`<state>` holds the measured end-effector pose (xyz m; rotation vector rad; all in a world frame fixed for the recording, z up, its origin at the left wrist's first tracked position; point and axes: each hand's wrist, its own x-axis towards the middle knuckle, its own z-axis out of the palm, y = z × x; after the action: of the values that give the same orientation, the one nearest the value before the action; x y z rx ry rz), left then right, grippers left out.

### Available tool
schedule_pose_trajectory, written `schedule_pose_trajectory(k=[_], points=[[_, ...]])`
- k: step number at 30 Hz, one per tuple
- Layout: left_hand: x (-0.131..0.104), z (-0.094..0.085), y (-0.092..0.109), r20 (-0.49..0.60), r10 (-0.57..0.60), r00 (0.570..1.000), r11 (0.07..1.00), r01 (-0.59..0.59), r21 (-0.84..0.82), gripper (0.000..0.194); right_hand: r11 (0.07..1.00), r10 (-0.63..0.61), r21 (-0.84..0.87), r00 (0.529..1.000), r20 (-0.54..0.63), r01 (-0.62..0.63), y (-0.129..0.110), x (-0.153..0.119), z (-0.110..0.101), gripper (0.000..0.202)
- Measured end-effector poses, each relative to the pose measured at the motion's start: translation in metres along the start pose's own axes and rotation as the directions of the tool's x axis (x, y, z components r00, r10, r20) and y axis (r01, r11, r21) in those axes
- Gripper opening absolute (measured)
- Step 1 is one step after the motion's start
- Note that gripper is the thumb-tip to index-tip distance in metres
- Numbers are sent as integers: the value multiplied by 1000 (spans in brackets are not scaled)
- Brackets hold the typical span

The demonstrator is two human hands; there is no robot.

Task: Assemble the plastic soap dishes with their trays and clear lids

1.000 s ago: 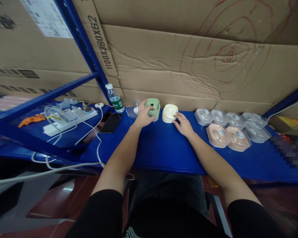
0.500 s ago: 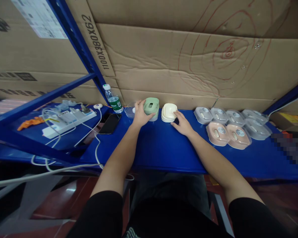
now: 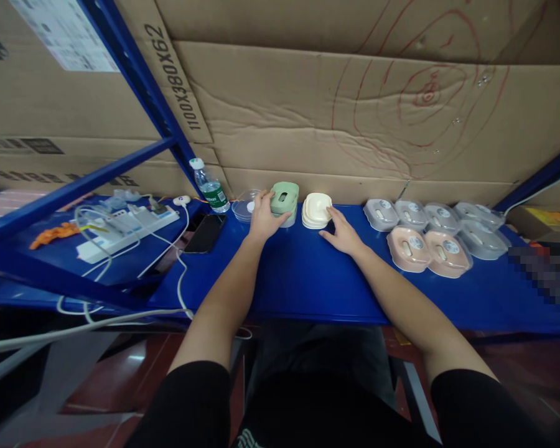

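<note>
My left hand (image 3: 263, 218) rests against the left side of a stack of green containers (image 3: 285, 198), fingers spread along its edge and thumb at its front. Just right of that stack stands a pile of cream-coloured bowls (image 3: 316, 210). My right hand (image 3: 343, 233) touches the right side of the pile with its fingertips, the fingers apart. A clear round lid (image 3: 243, 210) lies on the table behind and left of my left hand.
The blue table (image 3: 308, 280) holds several lidded grey boxes (image 3: 381, 214) and two pink ones (image 3: 408, 250) at the right. At the left are a water bottle (image 3: 211, 188), a phone (image 3: 205, 234), a power strip (image 3: 130, 235) and cables. Cardboard (image 3: 284, 106) stands behind.
The view has shifted slightly. Both hands stay at the green stack and the cream bowls, with no clear movement of either.
</note>
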<state>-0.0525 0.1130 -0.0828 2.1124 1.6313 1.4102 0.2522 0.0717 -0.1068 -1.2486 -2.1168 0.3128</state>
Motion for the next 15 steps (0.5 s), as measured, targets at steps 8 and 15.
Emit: schedule_pose_trajectory(k=[8, 15], points=[[-4, -1, 17, -5, -63, 998, 994, 63, 94, 80, 966, 38, -248, 991, -128, -69, -13, 0, -23, 83], [-5, -5, 26, -5, -108, 994, 977, 107, 185, 91, 753, 323, -473, 884, -339, -457, -2, -16, -76, 79]])
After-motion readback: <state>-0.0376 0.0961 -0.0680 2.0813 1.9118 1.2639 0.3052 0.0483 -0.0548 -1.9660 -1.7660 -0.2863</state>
